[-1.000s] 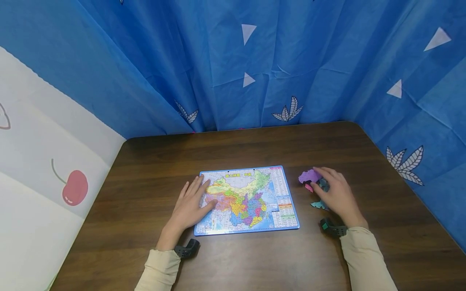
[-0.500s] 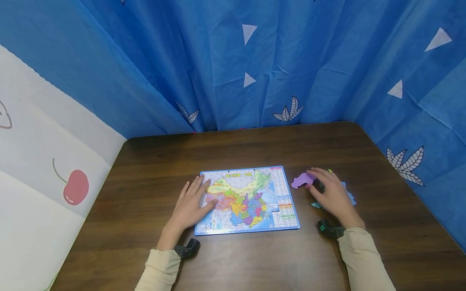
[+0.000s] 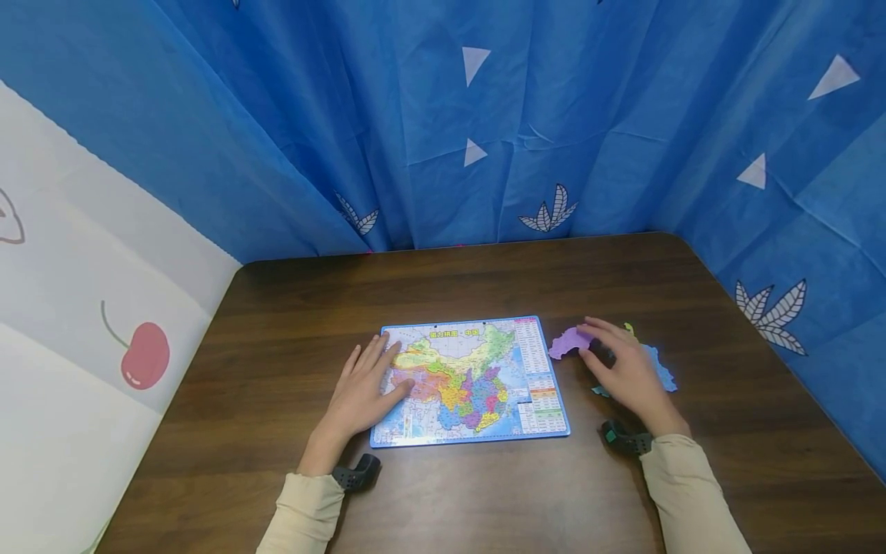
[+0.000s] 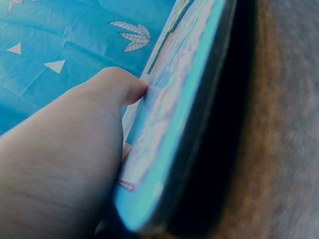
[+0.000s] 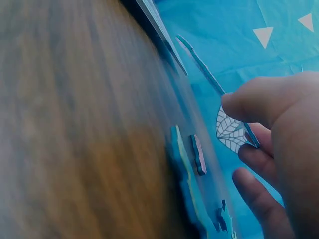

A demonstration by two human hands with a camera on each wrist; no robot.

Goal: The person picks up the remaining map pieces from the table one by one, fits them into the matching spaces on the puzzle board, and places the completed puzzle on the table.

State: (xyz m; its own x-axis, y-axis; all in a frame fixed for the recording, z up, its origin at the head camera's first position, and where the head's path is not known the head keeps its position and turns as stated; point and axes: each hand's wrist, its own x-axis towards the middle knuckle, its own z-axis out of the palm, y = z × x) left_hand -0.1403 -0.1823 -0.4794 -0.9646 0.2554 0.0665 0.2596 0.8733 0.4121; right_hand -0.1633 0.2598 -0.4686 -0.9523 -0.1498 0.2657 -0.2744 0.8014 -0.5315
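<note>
A map puzzle board (image 3: pixel 471 369) with a blue rim lies mid-table in the head view. My left hand (image 3: pixel 363 392) rests on its left side, fingers spread, and the thumb (image 4: pixel 127 89) touches the map in the left wrist view. Right of the board, my right hand (image 3: pixel 630 373) pinches a purple puzzle piece (image 3: pixel 566 342) between thumb and fingers. The right wrist view shows that piece (image 5: pixel 204 67) edge-on, raised off the table. Under and around the right hand lie loose puzzle pieces: a blue one (image 3: pixel 663 369), a teal one (image 3: pixel 601 391) and a small pink one (image 5: pixel 198 155).
A green piece tip (image 3: pixel 628 328) shows behind the right hand. The brown wooden table (image 3: pixel 311 292) ends at a blue curtain (image 3: pixel 429 115) at the back and right. A white cloth with a printed cherry (image 3: pixel 145 354) borders the left side.
My right hand has lifted the purple piece and carried it left, closer to the board. Blue and green pieces have come into sight behind it. The left hand stays in place.
</note>
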